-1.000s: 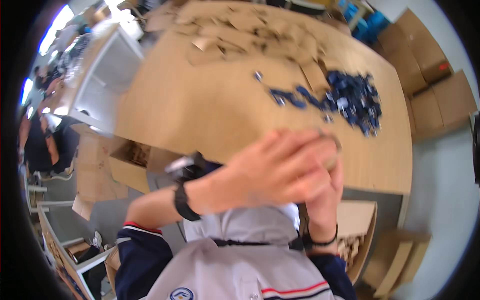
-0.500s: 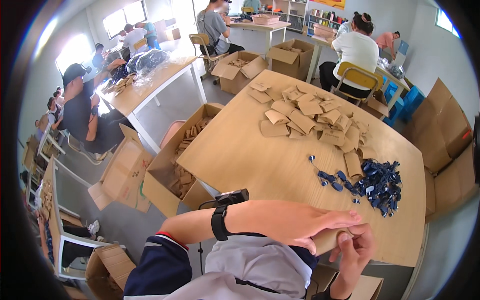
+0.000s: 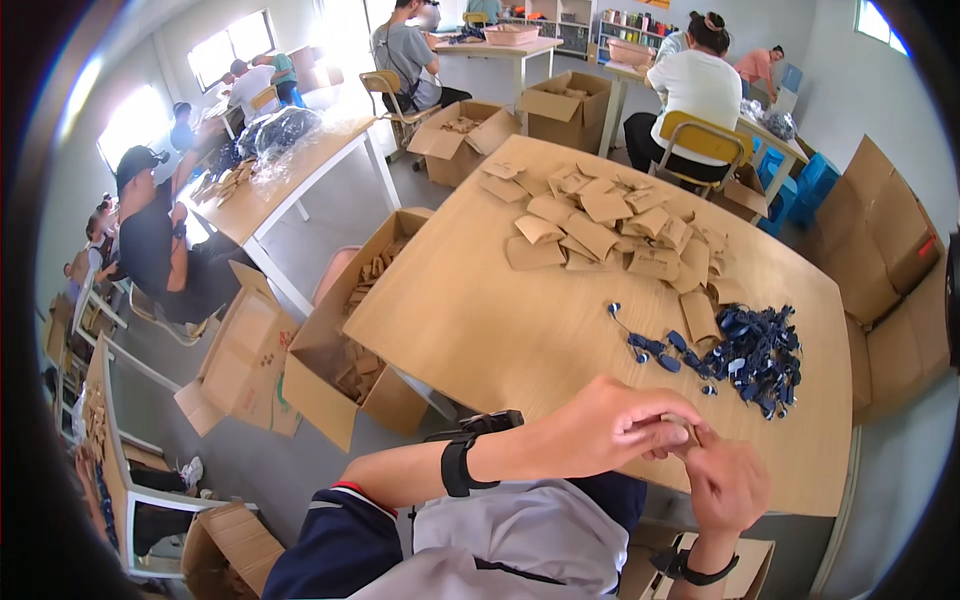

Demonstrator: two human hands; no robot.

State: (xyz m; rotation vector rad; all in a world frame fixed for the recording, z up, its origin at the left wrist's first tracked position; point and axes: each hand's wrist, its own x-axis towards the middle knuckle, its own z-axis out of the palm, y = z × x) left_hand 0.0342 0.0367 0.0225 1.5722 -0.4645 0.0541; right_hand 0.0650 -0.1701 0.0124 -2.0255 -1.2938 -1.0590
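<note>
Over the near edge of the table (image 3: pixel 450 290), my left hand (image 3: pixel 635 428) and right hand (image 3: pixel 728 480) meet with bent fingers. Between them is a small brown cardboard pillow box (image 3: pixel 684 426), mostly hidden by the fingers, its end turned toward me. Just beyond my hands lies a tangled heap of dark blue earphones (image 3: pixel 755 355). A single bundled earphone (image 3: pixel 645 343) lies left of that heap, its earbud stretched out on the wood. Farther back, a loose pile of flattish brown pillow boxes (image 3: pixel 600 225) spreads across the table.
An open carton (image 3: pixel 320 370) full of small boxes stands against the table's left side. Large folded cardboard (image 3: pixel 880 260) leans at the right wall. Other people sit at tables farther off, and more open cartons (image 3: pixel 465 140) stand on the floor behind the table.
The pillow box has turned from lying lengthwise under my left palm to pointing end-on between the fingers of both hands. My left hand has curled, and both hands have risen slightly.
</note>
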